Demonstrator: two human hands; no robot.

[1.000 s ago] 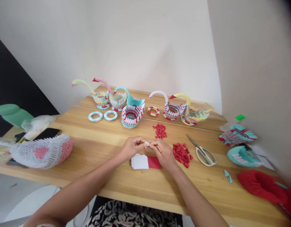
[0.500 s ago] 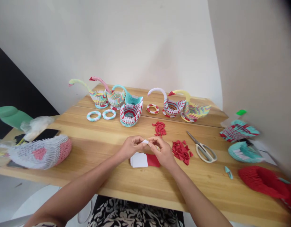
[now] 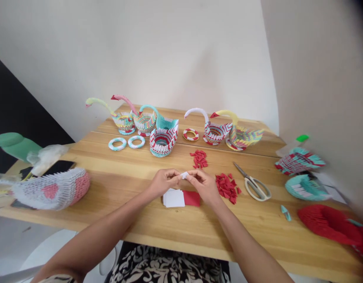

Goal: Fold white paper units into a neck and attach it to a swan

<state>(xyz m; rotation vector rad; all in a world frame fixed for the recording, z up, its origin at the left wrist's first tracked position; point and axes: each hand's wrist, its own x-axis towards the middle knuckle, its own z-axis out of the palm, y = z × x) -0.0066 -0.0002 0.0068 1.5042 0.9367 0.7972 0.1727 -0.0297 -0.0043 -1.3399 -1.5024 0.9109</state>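
A small folded white paper (image 3: 184,175) is pinched between my left hand (image 3: 165,182) and my right hand (image 3: 202,184), with the fingertips of both closed on its edges. Just below the hands lies a stack of white paper rectangles (image 3: 173,198), and a red paper rectangle (image 3: 192,198) sits beside it on the right. Small folded red pieces form two piles, one (image 3: 199,159) beyond my right hand and a larger one (image 3: 227,188) to its right.
Scissors (image 3: 253,184) lie right of the red pieces on the wooden table (image 3: 116,196). Several paper swans stand at the back, including a red-and-white body (image 3: 163,142). Paper rings (image 3: 117,144) lie near them. A grey-and-pink paper body (image 3: 54,189) is at left, a red one (image 3: 329,224) at right.
The white paper between my fingertips has turned and moved slightly right, and its folded shape looks different. Both hands have stayed nearly in place.
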